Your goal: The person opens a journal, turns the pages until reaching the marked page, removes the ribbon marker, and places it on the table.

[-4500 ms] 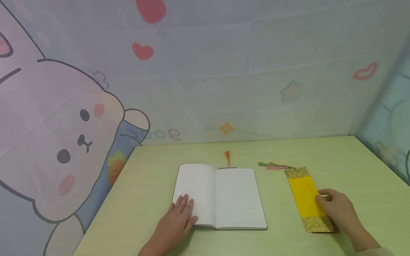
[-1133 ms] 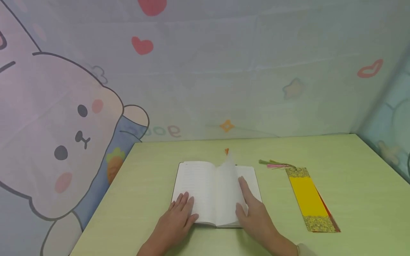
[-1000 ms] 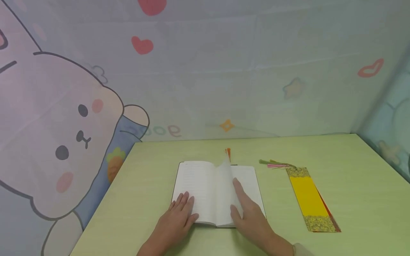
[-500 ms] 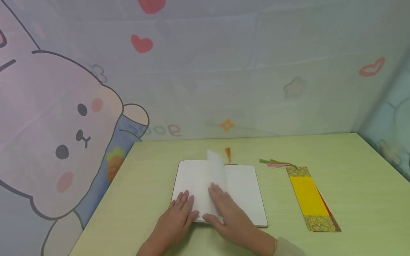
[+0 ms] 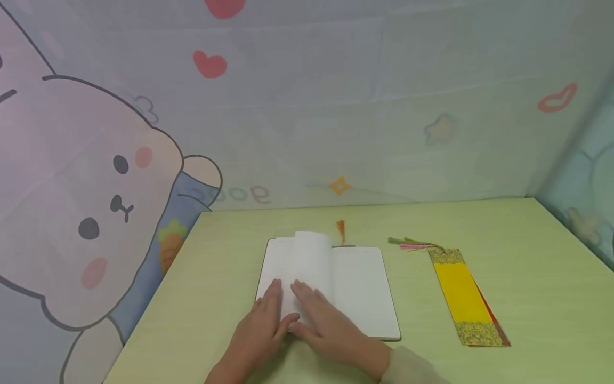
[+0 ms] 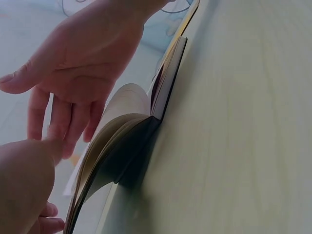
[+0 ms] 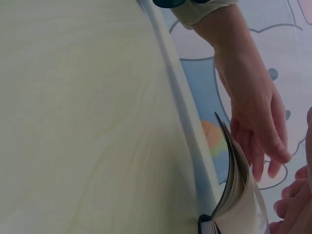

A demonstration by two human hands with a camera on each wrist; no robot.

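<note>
An open notebook [image 5: 366, 288] with lined white pages lies on the table, its left cover tilted up off the table in the wrist views. One turned leaf [image 5: 314, 258] curves over onto the left page. My right hand [image 5: 331, 330] lies on this leaf with fairly straight fingers pointing up the page. My left hand [image 5: 259, 325] is at the lower left of the notebook, fingers extended over the left page's edge. The two thumbs come together near the bottom edge. In the left wrist view the right palm [image 6: 90, 63] faces the pages.
To the right lies a yellow bookmark [image 5: 462, 293] with patterned ends and green and pink tassels [image 5: 414, 245], a red one showing beneath it. An orange tassel [image 5: 341, 229] sticks out behind the notebook's top edge. A printed cloth backdrop [image 5: 307, 133] stands behind the pale green table [image 5: 518, 256].
My right hand has left the yellow bookmark, moved onto the notebook and swept a leaf from right to left. The left hand has stayed at the left page, shifting only slightly.
</note>
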